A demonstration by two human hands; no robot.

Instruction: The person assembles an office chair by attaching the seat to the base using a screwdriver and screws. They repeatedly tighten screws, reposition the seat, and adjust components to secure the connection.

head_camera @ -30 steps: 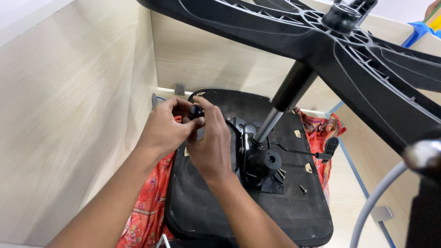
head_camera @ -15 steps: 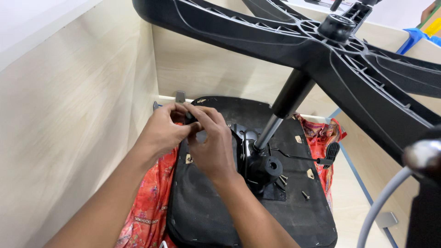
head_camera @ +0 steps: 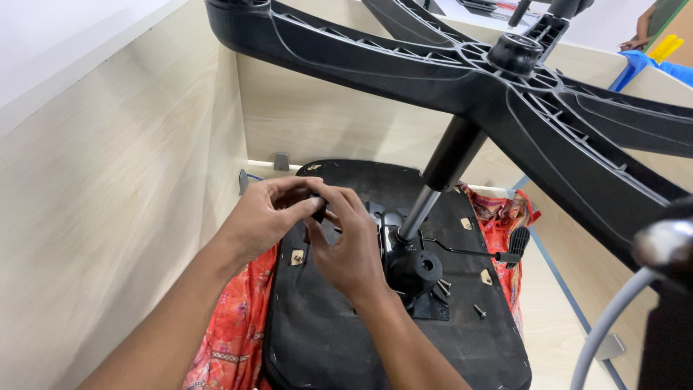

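Note:
An office chair lies upside down, its black seat underside facing me on a red patterned cloth. The black star base spreads overhead on its gas column. My left hand and my right hand meet above the seat's left part, fingertips pinching one small black part between them. The part is mostly hidden by my fingers. Just right of my right hand sits the black tilt mechanism with its round knob.
Light wood panels wall in the left and back. A thin lever with a black paddle sticks out to the right. Loose screws lie on the seat. A chrome tube curves at the right edge. A person's arm shows top right.
Both hands have stayed together on the small black part, shifting slightly over the seat. The view has tilted a little; the chair has not moved.

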